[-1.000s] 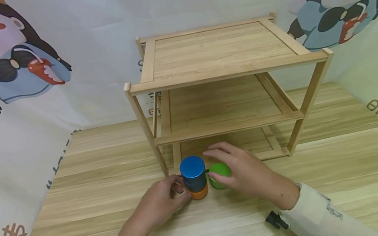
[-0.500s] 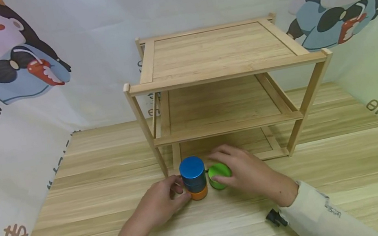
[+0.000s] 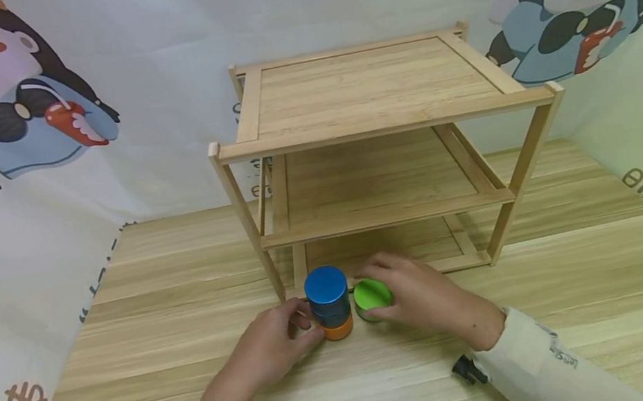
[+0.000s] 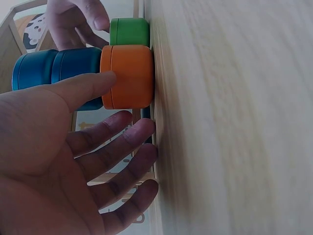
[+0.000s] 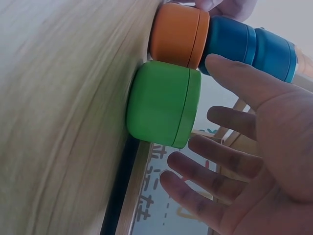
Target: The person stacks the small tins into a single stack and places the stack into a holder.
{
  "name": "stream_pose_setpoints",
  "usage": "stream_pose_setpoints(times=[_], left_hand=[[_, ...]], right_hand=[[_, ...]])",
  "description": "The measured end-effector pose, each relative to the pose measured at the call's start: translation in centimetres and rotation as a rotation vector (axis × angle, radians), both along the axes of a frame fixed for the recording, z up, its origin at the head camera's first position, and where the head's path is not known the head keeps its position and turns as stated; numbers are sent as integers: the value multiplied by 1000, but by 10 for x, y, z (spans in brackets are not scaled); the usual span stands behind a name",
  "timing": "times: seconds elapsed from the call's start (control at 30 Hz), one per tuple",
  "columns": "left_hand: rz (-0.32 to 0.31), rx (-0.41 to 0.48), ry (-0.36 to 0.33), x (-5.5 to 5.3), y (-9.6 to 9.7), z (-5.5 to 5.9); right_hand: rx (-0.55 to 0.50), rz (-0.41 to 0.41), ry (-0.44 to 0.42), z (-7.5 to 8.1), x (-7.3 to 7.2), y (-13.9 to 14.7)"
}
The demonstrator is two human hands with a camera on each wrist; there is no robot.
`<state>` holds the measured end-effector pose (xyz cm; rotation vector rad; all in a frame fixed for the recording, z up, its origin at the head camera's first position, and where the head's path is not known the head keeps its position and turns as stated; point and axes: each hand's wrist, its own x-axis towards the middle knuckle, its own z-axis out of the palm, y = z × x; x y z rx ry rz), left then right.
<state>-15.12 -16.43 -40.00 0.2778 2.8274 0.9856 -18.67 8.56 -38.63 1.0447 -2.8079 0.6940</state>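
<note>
Left hand is spread beside a stack of three canisters, its thumb laid over the orange canister at the bottom; whether it actually touches is hard to tell. On the orange one sit the lower blue canister and the upper blue canister. Right hand is also spread, thumb and fingers parted about the green canister, which stands upright on the wooden table just right of the stack. Behind them is a three-tier wooden rack, backed by printed cloth.
</note>
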Motion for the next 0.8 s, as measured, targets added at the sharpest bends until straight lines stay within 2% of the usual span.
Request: stream_pose_setpoints(times=[0.8], left_hand=[[3, 4, 0, 1, 1, 1]], right_hand=[[44, 19, -43, -5, -1, 1]])
